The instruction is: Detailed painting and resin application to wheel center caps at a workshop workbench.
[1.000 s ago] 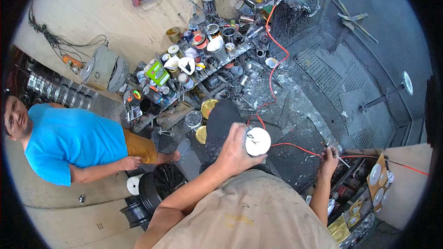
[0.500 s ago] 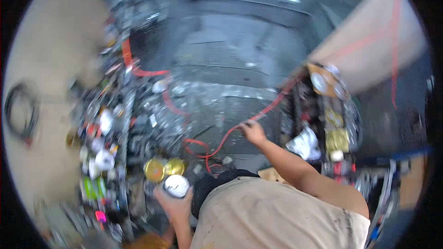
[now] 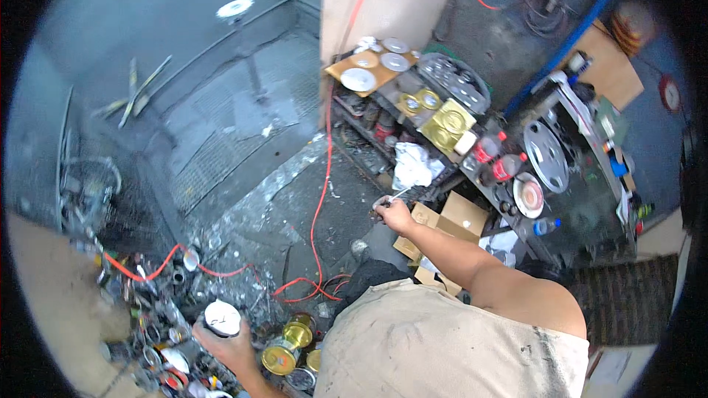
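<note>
At the lower left, my left hand [image 3: 234, 352] is wrapped round a small container with a white lid [image 3: 222, 318] that bears a dark handwritten mark. Gold-coloured cans [image 3: 279, 360] are on the floor close to that forearm. My right hand [image 3: 394, 215] reaches forward at centre right, its fingers closed on a thin pale rod [image 3: 403, 192] that sticks out toward the shelf; a dark part of it is mostly hidden in the fist. Beyond this hand lies crumpled white cloth or paper [image 3: 413, 167]. Under the forearm sits an opened cardboard box [image 3: 462, 221].
A red hose [image 3: 320, 214] winds over the paint-spattered floor. The shelf to the right holds gold lids [image 3: 448, 126], red-capped bottles [image 3: 507, 167], a stained bowl [image 3: 528, 195] and a grey oval plate [image 3: 546, 156]. Cans and jars [image 3: 177, 360] crowd the lower left, near a wall panel.
My view has swung to the right, bringing the shelf and workbench further in. My left hand still holds the lidded container. The thin rod in my right hand now shows clearly.
</note>
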The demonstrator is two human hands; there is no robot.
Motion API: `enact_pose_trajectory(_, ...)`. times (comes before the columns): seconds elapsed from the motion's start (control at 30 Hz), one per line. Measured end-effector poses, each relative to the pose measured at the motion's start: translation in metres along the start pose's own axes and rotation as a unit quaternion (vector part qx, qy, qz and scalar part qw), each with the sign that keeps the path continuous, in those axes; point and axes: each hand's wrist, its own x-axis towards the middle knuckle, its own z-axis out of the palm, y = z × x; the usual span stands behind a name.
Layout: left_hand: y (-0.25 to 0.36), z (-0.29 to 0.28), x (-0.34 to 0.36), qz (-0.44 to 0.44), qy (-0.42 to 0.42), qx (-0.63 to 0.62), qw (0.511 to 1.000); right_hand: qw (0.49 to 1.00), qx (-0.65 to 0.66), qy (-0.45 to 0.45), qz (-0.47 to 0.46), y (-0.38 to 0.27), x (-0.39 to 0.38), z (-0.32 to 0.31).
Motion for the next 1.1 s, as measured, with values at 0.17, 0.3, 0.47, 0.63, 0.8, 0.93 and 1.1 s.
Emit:
enact_pose_trajectory(0.17, 0.065, 0.057, 0.036, 0.093, -0.071, -0.064, 0.991, 0.979, 0.170, 0.078, 0.075, 0.039, 0.006, -0.043)
enact_pose_trajectory(0.3, 0.139, 0.118, 0.033, 0.182, -0.190, -0.071, 0.962, 0.967, 0.213, 0.102, 0.093, 0.061, 0.021, -0.072)
enact_pose_trajectory(0.47, 0.217, 0.179, 0.035, 0.282, -0.307, -0.082, 0.905, 0.968, 0.191, 0.152, 0.055, 0.098, 0.038, -0.105)
enact_pose_trajectory(0.63, 0.302, 0.232, 0.049, 0.407, -0.410, -0.083, 0.812, 0.913, 0.221, 0.322, 0.116, 0.160, 0.022, -0.155)
enact_pose_trajectory(0.8, 0.339, 0.283, 0.068, 0.462, -0.462, -0.075, 0.753, 0.749, 0.448, 0.479, 0.097, 0.232, -0.023, -0.173)
enact_pose_trajectory(0.93, 0.359, 0.334, 0.090, 0.496, -0.496, -0.086, 0.707, 0.708, 0.434, 0.533, 0.165, 0.239, -0.064, -0.162)
enact_pose_trajectory(1.1, 0.391, 0.423, 0.145, 0.516, -0.530, -0.066, 0.670, 0.636, 0.438, 0.600, 0.211, 0.218, -0.089, -0.132)
